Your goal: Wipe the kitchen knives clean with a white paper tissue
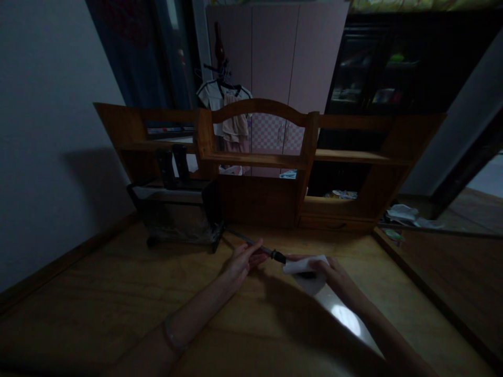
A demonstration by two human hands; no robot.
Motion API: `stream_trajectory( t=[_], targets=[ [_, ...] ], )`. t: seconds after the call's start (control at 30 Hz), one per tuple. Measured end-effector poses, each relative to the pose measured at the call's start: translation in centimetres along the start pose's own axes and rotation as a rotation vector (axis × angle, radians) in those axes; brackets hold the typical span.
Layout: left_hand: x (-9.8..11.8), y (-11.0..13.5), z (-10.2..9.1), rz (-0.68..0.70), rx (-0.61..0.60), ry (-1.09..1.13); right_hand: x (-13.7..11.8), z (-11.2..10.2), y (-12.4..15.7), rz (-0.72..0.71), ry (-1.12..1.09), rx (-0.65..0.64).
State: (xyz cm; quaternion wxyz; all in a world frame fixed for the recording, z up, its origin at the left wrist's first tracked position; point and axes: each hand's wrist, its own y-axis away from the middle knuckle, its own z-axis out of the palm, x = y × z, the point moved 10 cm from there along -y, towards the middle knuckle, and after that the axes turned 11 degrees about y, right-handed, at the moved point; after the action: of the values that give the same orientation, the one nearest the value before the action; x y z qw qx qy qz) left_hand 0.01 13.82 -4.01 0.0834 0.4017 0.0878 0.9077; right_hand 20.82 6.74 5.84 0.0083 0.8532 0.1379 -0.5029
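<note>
The right hand is closed on a white cloth, folded soft and crumpled around the near end of a slender dark rod. The left hand pinches the same rod farther along, fingers curled narrowly about its shaft. The rod is thin and straight, thicker and black where it meets the cloth (what sort of tool it is, I cannot tell in this gloom). It lies low over the middle of the desk, slanting from the cloth away to the far left, towards a black rack of dark bars and mesh. A thin bracelet circles the left wrist.

The desk is warm brown wood, smooth, with a pale glare beside the right forearm. At its far edge stands a wooden hutch with an arched top rail and open shelves. Beyond it hang pale garments against a pink wardrobe; a dark glass-fronted cabinet stands to the right, and a plain grey wall to the left.
</note>
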Motion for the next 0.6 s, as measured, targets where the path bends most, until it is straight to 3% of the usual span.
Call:
stream_trajectory(
  t=[0.13,0.6],
  targets=[
    [0.0,-0.1,-0.1,-0.004,0.003,0.016,-1.8,-0.5,0.3,-0.064,-0.009,0.014],
    [-0.1,-0.2,0.1,-0.035,-0.040,0.072,-3.6,-2.2,2.0,-0.300,0.104,0.145]
  ],
)
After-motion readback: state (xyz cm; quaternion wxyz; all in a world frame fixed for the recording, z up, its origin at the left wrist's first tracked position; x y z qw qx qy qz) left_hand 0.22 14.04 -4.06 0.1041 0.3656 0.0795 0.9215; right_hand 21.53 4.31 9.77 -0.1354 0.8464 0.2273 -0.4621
